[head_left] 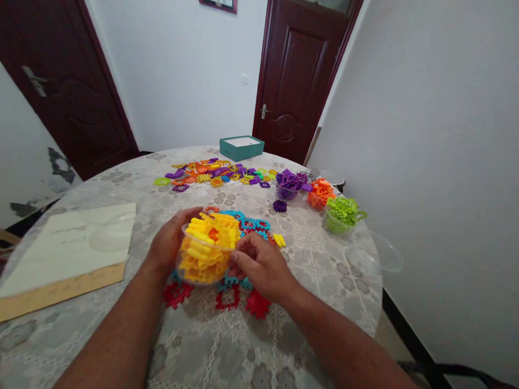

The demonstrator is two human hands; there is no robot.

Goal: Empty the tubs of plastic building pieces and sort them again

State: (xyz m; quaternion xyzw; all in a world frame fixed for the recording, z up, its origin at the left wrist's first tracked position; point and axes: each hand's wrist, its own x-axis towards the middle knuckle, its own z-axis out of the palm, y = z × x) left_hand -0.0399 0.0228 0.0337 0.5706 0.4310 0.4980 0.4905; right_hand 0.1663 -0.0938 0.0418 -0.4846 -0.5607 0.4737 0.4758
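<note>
A clear plastic bowl (181,267) is heaped with yellow interlocking toy pieces (209,238), with an orange bit showing among them. My left hand (170,236) is wrapped round the bowl's left side, its fingertips partly hidden behind it. At the right rim, the bent fingers of my right hand (262,267) close on the bowl's edge. Beneath and behind the bowl lie blue pieces (258,224) and red pieces (259,305) on the patterned tablecloth (216,355). Two small yellow pieces (279,240) rest just beyond my right hand.
Bowls of purple (289,183), orange (320,193) and green pieces (343,213) stand at the right. Mixed pieces (217,172) spread across the back, before a teal box (241,149). A clear lid (387,251) lies near the right edge, a paper bag (73,254) at left.
</note>
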